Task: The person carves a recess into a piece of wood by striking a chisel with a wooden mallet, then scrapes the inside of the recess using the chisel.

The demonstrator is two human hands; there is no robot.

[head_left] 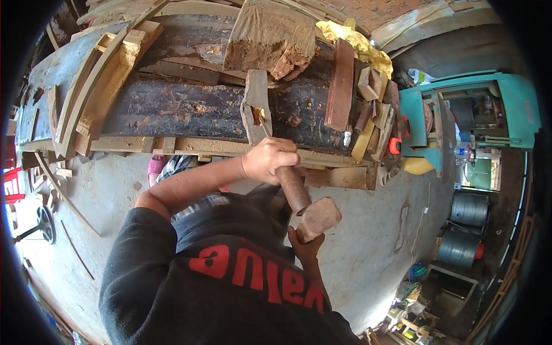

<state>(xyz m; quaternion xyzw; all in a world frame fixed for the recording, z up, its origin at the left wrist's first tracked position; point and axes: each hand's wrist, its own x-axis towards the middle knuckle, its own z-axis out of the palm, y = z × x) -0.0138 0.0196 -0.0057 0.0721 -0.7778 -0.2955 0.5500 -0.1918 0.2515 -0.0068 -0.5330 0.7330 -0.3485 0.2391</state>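
My left hand (273, 160) is closed around a chisel, its thick brown wooden handle (294, 191) slanting down toward me. The thin chisel blade (265, 125) points into a notch cut in a short, rough piece of wood (256, 95). This piece lies across a dark log on the bench, with pale fresh wood showing in the notch. Below the handle, my right hand (306, 246) grips a wooden mallet. The blocky mallet head (322, 219) is right at the handle's butt end, and the mallet's grip is mostly hidden by my hand.
Long dark logs (178, 112) span the bench. Curved timber pieces (95, 92) lie at left, and a big rough slab (267, 40) behind. Wood offcuts, a reddish board (340, 86) and an orange tape measure (395, 145) are at right, beside a teal machine (512, 109).
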